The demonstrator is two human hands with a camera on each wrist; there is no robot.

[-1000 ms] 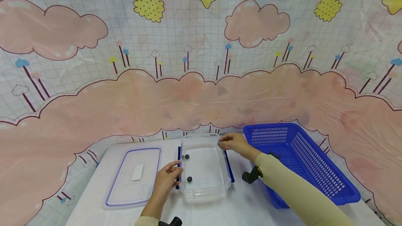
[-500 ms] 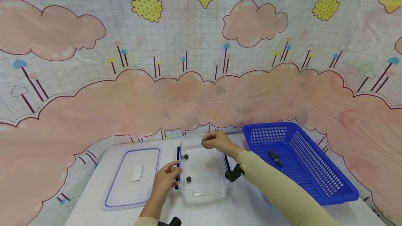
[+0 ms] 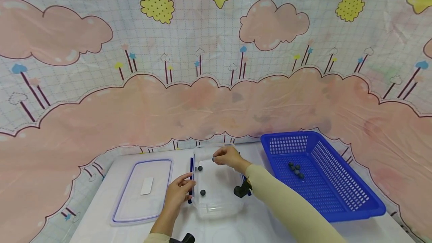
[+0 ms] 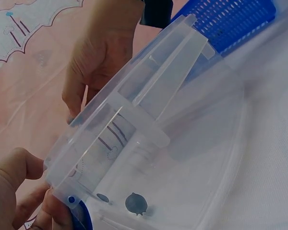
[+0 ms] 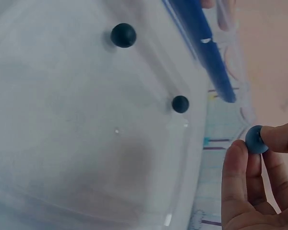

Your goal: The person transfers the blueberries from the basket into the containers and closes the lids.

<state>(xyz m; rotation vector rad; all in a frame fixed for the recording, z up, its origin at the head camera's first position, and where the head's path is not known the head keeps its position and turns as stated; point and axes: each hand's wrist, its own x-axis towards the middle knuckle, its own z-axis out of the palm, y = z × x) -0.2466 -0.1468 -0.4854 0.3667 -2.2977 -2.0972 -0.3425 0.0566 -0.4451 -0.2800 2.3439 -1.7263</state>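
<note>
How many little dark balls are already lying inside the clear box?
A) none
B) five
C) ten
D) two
D: two dark balls lie on the clear box's floor, while the right hand pinches a third above it.

head view high, wrist views close on box point(image 3: 217, 186)

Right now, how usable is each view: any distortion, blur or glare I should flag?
Head view: wide-angle bending curves the backdrop, lighting is even and soft, the clear box is small but readable. Left wrist view: close and soft, the box wall smears the blue basket behind it. Right wrist view: sharpest, the dark ball pinched by the right hand is crisp, with faint glare on the plastic.
</note>
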